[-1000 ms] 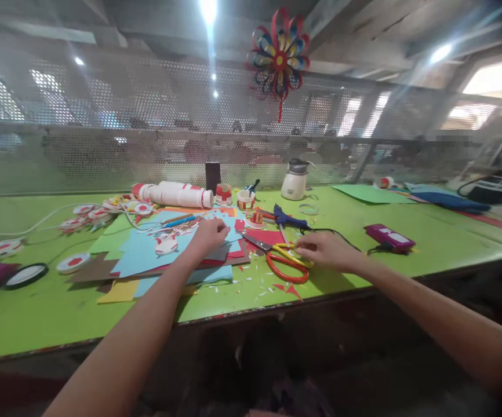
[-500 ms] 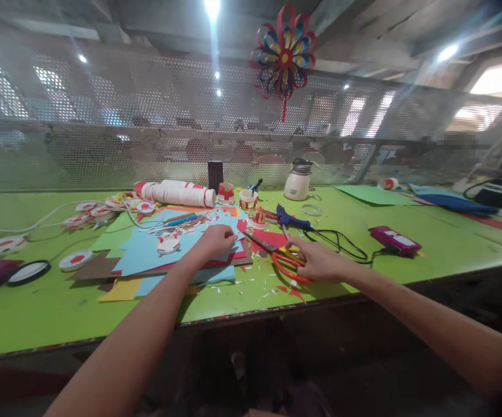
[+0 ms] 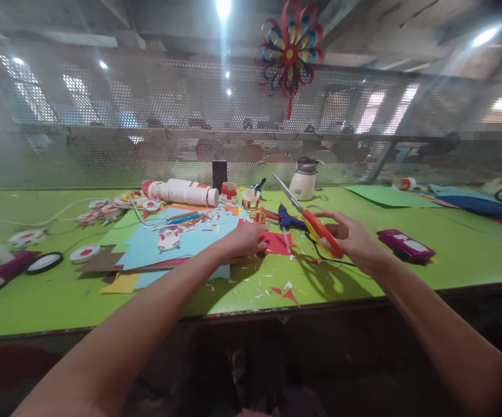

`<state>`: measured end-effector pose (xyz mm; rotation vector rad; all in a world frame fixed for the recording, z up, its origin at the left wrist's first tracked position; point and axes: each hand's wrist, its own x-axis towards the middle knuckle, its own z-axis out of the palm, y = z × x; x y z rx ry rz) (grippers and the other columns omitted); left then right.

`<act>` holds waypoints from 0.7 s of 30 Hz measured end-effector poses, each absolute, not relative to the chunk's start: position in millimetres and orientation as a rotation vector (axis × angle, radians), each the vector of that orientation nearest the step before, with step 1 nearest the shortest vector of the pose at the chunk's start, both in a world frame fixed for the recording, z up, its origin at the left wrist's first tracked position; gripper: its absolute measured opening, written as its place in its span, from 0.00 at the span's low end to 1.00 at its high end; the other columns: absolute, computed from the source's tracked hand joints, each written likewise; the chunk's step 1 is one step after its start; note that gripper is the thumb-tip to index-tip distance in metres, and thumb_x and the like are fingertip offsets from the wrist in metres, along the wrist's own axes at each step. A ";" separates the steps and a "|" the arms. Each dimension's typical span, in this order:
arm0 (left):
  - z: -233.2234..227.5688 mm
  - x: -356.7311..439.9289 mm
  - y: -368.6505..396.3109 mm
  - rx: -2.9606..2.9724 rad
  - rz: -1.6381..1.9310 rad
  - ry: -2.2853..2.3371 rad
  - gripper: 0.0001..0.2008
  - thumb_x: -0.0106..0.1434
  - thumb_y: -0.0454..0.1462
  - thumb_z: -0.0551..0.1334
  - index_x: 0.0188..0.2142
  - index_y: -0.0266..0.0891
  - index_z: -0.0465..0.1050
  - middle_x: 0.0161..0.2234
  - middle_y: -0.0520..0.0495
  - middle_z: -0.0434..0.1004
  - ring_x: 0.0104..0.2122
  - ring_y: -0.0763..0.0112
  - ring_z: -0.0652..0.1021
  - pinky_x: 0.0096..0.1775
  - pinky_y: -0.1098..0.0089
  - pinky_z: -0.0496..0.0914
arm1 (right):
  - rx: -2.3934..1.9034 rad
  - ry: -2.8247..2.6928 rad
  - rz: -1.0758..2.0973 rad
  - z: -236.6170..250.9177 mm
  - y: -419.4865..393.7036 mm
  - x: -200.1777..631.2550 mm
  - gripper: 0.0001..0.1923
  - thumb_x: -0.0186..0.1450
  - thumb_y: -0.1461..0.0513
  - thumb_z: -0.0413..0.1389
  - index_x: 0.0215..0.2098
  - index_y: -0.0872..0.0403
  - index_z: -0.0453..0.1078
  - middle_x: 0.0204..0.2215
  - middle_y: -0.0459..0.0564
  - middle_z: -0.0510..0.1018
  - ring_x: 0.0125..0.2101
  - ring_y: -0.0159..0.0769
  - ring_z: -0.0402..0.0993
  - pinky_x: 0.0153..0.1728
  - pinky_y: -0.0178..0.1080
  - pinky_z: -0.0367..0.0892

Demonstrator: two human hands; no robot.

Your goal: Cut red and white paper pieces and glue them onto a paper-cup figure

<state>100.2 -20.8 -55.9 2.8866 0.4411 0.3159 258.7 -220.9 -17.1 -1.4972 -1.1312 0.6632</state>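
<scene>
The scissors (image 3: pixel 316 223) are held up off the green table (image 3: pixel 364 278) by the right hand (image 3: pixel 355 240), fingers clenched around the orange handle loops, with the blades pointed up and away toward the far mesh wall. Just beyond those fingers a blue glue gun (image 3: pixel 289 219) is laid on the table, its black cord trailing under the hand. A bit to the outside of the right hand a purple case (image 3: pixel 405 245) is parked.

The left hand (image 3: pixel 246 239) is pressed flat on the pile of coloured paper (image 3: pixel 181 243), fingertips resting at the edge of a red sheet (image 3: pixel 279 243) (whether anything is pinched can't really be told). Small paper scraps (image 3: pixel 283 289) are scattered on the near side of both hands. Further out past the left fingers a white roll (image 3: pixel 181 192) is lying on its side, and a white jar (image 3: pixel 302 180) is stood by the mesh. A paper pinwheel (image 3: pixel 289 55) is hung overhead.
</scene>
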 end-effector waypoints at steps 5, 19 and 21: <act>-54.7 145.7 -13.9 2.909 0.105 0.428 0.22 0.47 0.43 0.65 0.41 0.37 0.72 0.42 0.40 0.74 0.40 0.58 0.73 0.39 0.67 0.65 | -1.470 -1.109 0.705 -20.4 -232.3 260.3 0.32 0.49 0.63 0.63 0.51 0.51 0.61 0.24 0.43 0.72 0.23 0.30 0.65 0.22 0.32 0.60; -44.8 133.2 15.6 2.569 0.290 0.576 0.09 0.43 0.37 0.65 0.17 0.37 0.65 0.16 0.56 0.61 0.21 0.74 0.64 0.26 0.72 0.54 | -1.456 -1.118 0.797 -31.4 -239.6 265.7 0.31 0.50 0.63 0.61 0.52 0.51 0.61 0.29 0.46 0.74 0.27 0.33 0.69 0.26 0.36 0.65; -39.6 120.0 20.6 2.477 0.365 0.592 0.11 0.44 0.37 0.65 0.15 0.37 0.63 0.14 0.57 0.59 0.19 0.77 0.61 0.24 0.73 0.53 | -1.468 -1.133 0.799 -32.4 -235.4 263.5 0.32 0.51 0.64 0.61 0.53 0.52 0.60 0.27 0.45 0.72 0.26 0.31 0.67 0.24 0.35 0.63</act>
